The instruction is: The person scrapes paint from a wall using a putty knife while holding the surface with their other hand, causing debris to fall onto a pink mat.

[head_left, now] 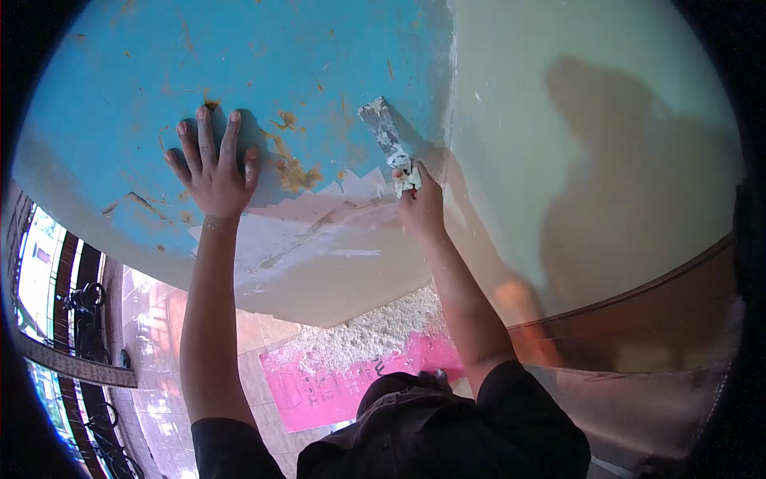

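My left hand (215, 172) lies flat with fingers spread against the blue painted wall (287, 56), beside brownish bare patches. In my right hand (423, 199) is a putty knife (384, 129), held by its handle with the whitish-crusted blade pointing up and to the left, close to the blue surface. Below both hands the blue paint ends in a jagged edge, and a pale scraped band (319, 227) shows there. The wall's corner runs upward just right of the blade.
A pale green wall (511, 104) adjoins on the right, with a person's shadow on it and a brown strip (638, 327) along its base. White flakes (375, 331) cover part of a pink sheet (311, 395) on the tiled floor. A railing (76, 369) stands at left.
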{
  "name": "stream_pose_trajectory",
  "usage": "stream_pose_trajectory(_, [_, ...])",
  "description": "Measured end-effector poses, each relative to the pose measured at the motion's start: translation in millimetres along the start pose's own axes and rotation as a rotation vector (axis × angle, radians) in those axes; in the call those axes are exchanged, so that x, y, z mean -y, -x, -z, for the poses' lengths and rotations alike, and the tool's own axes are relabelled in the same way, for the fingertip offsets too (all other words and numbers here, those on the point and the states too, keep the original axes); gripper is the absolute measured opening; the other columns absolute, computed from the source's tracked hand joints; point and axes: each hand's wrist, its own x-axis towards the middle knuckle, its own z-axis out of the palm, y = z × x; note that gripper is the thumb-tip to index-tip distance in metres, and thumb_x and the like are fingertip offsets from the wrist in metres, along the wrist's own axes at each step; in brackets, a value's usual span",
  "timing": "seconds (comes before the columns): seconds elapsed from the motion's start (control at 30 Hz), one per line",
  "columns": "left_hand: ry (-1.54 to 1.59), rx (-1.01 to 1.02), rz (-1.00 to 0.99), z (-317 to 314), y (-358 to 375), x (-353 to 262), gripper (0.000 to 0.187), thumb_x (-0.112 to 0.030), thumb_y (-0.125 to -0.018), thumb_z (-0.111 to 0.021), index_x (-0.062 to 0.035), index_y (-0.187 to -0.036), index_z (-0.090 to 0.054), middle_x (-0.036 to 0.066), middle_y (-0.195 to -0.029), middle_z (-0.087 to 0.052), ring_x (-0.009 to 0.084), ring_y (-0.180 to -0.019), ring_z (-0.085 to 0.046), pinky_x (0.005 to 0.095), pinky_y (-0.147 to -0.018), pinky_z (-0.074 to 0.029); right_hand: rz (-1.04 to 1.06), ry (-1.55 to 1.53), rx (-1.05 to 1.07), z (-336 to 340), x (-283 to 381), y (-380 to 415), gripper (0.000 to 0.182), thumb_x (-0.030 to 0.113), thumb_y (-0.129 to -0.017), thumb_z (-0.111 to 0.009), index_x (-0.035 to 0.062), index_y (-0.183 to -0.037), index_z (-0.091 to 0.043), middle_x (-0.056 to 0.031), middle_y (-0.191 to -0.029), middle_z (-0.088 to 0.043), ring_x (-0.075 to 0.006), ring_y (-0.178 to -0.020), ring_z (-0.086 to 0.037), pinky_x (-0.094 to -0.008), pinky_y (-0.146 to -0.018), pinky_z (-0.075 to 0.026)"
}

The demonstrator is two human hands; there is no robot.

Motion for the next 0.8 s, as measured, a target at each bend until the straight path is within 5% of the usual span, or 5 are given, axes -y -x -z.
stream_pose_trajectory(0.1, [0.006,-0.01,-0.007,-2,0,2,0.05,-0.05,-0.091,-0.046,-0.0294,-0.136,-0.051,0.01,-0.151,-0.034,0.0374,-0.14,-0.026,0.0627,-0.11,-0.011,0.03,-0.078,0.019,8,-5,12,0.032,0.005,-0.082,-0.054,0.0019,-0.114,-0.054,-0.0238,-0.098,-0.063,-0.042,-0.095,-0.061,-0.0456,-0.079,-0.048])
stream_pose_trajectory(0.37, [0.0,0.018,0.01,-1,0,0,0.05,-0.047,-0.09,-0.047,-0.0303,-0.137,-0.05,0.01,-0.151,-0.034,0.0377,-0.141,-0.025,0.0626,-0.11,-0.011,-0.379,0.191,0.097,-17,-196,185,0.034,0.002,-0.082,-0.051,0.0037,-0.116,-0.053,-0.0231,-0.104,-0.062,-0.0426,-0.1,-0.059,-0.0474,-0.084,-0.048])
stream_pose_trajectory(0.5, [-0.003,0.023,0.006,0,1,1,0.049,-0.047,-0.091,-0.046,-0.0301,-0.137,-0.05,0.01,-0.151,-0.034,0.0379,-0.141,-0.025,0.0626,-0.11,-0.012,-0.233,0.169,0.032,-33,-185,163,0.029,0.007,-0.086,-0.051,0.0045,-0.115,-0.054,-0.0219,-0.095,-0.064,-0.0409,-0.093,-0.061,-0.0447,-0.078,-0.049])
stream_pose_trajectory(0.67, [0.018,-0.012,-0.008,-1,-1,-1,0.048,-0.045,-0.092,-0.045,-0.0299,-0.137,-0.05,0.01,-0.15,-0.035,0.037,-0.141,-0.026,0.0616,-0.11,-0.011,-0.069,-0.057,-0.051,-27,-38,39,0.029,0.004,-0.081,-0.053,0.0027,-0.11,-0.056,-0.0228,-0.094,-0.063,-0.0437,-0.091,-0.06,-0.0449,-0.077,-0.048])
stream_pose_trajectory(0.8, [0.018,-0.004,0.002,0,0,0,0.048,-0.045,-0.091,-0.046,-0.0304,-0.136,-0.051,0.01,-0.15,-0.035,0.0365,-0.141,-0.026,0.0612,-0.11,-0.01,0.029,-0.04,-0.009,-14,-9,14,0.024,0.007,-0.084,-0.054,0.0019,-0.107,-0.056,-0.0217,-0.087,-0.063,-0.0403,-0.083,-0.062,-0.0425,-0.071,-0.049])
